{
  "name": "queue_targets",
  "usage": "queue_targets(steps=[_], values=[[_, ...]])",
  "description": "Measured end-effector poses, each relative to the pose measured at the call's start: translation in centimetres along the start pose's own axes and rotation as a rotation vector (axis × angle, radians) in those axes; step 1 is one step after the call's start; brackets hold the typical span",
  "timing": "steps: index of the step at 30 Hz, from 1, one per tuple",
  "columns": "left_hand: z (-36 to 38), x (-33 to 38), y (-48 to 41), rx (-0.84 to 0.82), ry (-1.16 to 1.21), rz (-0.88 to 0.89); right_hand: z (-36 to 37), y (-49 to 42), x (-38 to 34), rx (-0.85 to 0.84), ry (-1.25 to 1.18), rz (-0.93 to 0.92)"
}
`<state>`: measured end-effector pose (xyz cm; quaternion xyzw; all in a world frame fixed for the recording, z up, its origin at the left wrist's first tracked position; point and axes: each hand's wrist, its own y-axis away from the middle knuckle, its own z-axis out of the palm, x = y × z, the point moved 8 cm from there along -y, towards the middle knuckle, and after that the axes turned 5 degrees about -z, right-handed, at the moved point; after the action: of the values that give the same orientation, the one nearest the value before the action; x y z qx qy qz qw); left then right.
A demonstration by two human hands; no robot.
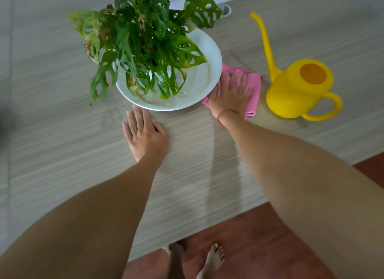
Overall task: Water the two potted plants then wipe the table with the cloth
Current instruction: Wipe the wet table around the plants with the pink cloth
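Our left hand (145, 133) lies flat on the counter (62, 133) just in front of the white saucer (216, 56), grip spread, empty. Right hand (230, 93), grip spread, presses the pink cloth (254, 85) against the saucer's right rim. We judge a hard swipe could shove the saucer, tipping the plant (145, 39).

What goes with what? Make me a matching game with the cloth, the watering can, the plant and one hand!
1 cloth
2 watering can
3 left hand
4 plant

A stands in the white dish
B fingers straight, touching the bare table
C under the right hand
D yellow, right of the cloth

Pairs: 1-C, 2-D, 3-B, 4-A
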<state>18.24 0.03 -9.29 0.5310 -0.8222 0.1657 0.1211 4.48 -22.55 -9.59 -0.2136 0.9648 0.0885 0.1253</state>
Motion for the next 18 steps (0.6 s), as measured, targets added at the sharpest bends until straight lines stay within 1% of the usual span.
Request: queue_targets(steps=[8,14,18], values=[[0.0,0.1,0.0,-0.061,0.009,-0.001,1.1,6.7,-0.2,0.037,0.012,-0.041],[-0.2,0.0,0.0,-0.103,0.028,-0.013,2.4,11.4,-2.5,0.000,-0.024,-0.069],[-0.3,0.0,-0.1,-0.125,0.034,-0.014,2.5,14.0,-2.3,0.001,-0.001,-0.236]])
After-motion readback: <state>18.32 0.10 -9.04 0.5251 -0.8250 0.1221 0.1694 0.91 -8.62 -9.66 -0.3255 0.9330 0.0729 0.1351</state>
